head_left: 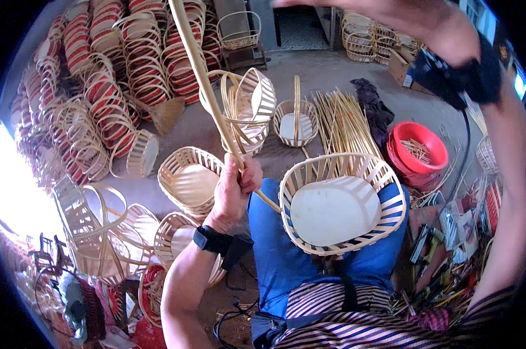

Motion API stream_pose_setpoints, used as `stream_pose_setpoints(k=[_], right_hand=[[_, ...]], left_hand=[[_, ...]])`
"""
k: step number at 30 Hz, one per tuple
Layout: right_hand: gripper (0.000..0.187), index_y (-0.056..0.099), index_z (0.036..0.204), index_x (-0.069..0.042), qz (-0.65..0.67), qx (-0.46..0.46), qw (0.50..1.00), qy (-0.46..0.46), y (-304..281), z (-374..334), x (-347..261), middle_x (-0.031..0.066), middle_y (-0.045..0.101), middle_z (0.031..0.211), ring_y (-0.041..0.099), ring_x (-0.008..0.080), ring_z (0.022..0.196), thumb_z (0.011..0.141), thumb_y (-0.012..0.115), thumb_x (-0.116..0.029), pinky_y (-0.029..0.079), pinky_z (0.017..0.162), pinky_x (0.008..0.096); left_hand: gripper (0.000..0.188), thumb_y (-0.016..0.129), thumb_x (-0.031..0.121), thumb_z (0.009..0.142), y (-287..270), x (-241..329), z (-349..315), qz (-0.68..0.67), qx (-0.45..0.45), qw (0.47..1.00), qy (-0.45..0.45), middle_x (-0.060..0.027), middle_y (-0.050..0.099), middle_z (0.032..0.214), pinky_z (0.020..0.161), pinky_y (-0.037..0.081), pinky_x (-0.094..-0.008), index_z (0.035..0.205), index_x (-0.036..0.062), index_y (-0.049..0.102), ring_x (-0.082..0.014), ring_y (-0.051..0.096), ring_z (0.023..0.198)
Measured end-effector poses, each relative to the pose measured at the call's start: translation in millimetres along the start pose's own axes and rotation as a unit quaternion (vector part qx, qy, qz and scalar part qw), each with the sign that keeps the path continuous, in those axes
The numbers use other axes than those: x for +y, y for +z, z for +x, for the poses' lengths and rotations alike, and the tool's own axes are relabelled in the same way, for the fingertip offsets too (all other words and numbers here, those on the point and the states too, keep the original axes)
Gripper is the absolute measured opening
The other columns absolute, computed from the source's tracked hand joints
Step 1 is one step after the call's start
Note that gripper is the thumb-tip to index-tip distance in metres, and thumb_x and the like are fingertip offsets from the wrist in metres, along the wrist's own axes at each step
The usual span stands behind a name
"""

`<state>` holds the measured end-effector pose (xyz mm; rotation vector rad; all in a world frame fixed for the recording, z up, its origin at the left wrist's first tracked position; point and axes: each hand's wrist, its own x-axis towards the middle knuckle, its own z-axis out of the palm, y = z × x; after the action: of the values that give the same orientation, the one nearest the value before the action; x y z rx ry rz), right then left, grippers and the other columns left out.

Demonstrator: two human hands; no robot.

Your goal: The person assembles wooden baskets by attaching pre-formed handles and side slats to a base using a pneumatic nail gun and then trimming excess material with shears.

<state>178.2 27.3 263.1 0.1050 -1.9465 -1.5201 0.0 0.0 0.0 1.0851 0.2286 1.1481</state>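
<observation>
On my lap rests an oval basket (385,198) of pale woven strips with a flat white base (333,209); no handle shows on it. My left hand (234,186) is closed around a long pale cane strip (200,64). The strip's lower end meets the basket's left side, and its upper part runs up past the top edge of the view. My right hand (432,26) is raised at the upper right, away from the basket. It is blurred and partly cut off, so its fingers cannot be made out.
Red-and-tan baskets (149,64) are stacked at the far left. Handled baskets (298,125) and unhandled ones (190,174) stand on the floor. Loose strips (344,125) lie beyond my knees, beside a dark cloth (372,104). Red tubs (423,145) and scattered tools (429,247) are at right.
</observation>
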Motion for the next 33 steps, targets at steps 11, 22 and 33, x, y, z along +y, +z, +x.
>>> stream_pose_setpoints(k=[11,22,33], right_hand=[[0.042,0.041,0.053,-0.013,0.129,-0.296,0.94,0.11,-1,-17,-13,-0.001,0.039,0.047,0.034,0.0097,0.041,0.066,0.055,-0.05,0.028,0.04,0.0219],[0.049,0.044,0.056,-0.01,-0.042,-0.34,0.868,0.36,-89,-129,-124,0.0018,0.045,0.051,0.049,0.0149,0.049,0.07,0.044,-0.056,0.037,0.049,0.0291],[0.034,0.045,0.087,-0.004,-0.013,-0.395,0.752,0.527,-232,-282,-134,0.0116,0.048,0.084,0.047,0.0295,0.084,0.074,0.052,-0.034,0.035,0.073,0.037]], left_hand=[[0.045,0.041,0.046,0.081,-4,9,1,0.054,-0.002,0.998,-0.042,0.0036,0.025,0.051,0.043,0.019,-0.0216,0.056,0.0106,0.031,-0.0076,0.024,0.046],[0.04,0.04,0.04,0.084,-6,21,6,0.237,0.005,0.967,-0.092,0.0036,0.025,0.051,0.043,0.021,-0.0223,0.057,0.0111,0.032,-0.008,0.025,0.045],[0.04,0.039,0.037,0.085,-31,38,-9,0.306,0.092,0.944,-0.085,0.0017,0.028,0.052,0.044,0.023,-0.023,0.057,0.0097,0.033,-0.0083,0.026,0.046]])
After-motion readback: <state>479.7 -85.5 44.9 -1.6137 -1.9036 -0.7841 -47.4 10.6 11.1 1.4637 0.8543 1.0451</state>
